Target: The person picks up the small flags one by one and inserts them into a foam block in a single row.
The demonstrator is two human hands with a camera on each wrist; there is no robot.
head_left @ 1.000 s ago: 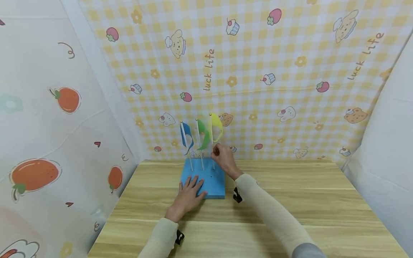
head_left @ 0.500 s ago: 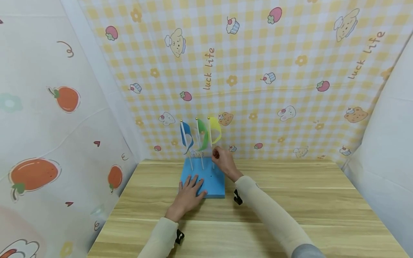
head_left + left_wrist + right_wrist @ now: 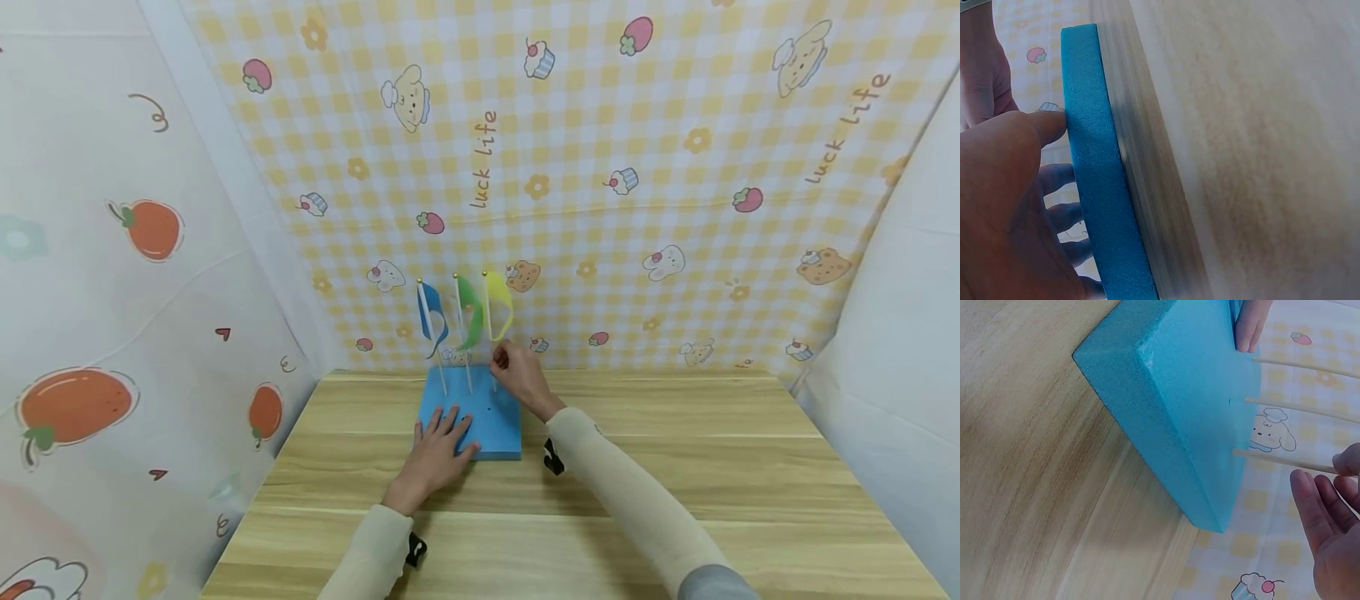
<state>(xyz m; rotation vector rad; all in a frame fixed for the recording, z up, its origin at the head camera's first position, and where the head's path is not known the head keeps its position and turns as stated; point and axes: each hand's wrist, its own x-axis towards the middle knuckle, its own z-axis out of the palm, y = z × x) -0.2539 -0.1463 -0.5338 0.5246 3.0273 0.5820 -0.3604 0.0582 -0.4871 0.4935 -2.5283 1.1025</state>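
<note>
A blue foam block (image 3: 502, 437) lies on the table with three small flags standing in a row along its far part. My left hand (image 3: 435, 458) rests on the block's near left part, fingers spread. In the left wrist view its thumb and fingertips meet the top of the block's thick edge. At the right end of the row, my right hand (image 3: 520, 375) pinches the thin wooden stick (image 3: 1282, 460) of the yellow flag (image 3: 498, 304). That stick's lower end meets the foam in the right wrist view. The green flag (image 3: 471, 312) and blue flag (image 3: 431, 312) stand to its left.
Small dark holes (image 3: 490, 409) show in the foam in front of the flags. The wood-grain table (image 3: 675, 467) spreads around the block. A checked cloth (image 3: 585, 217) hangs close behind, and a white printed cloth (image 3: 180, 308) borders the left side.
The yellow flag has come down a little and shifted slightly left, my right hand lowering with it. My left hand has stayed on the block.
</note>
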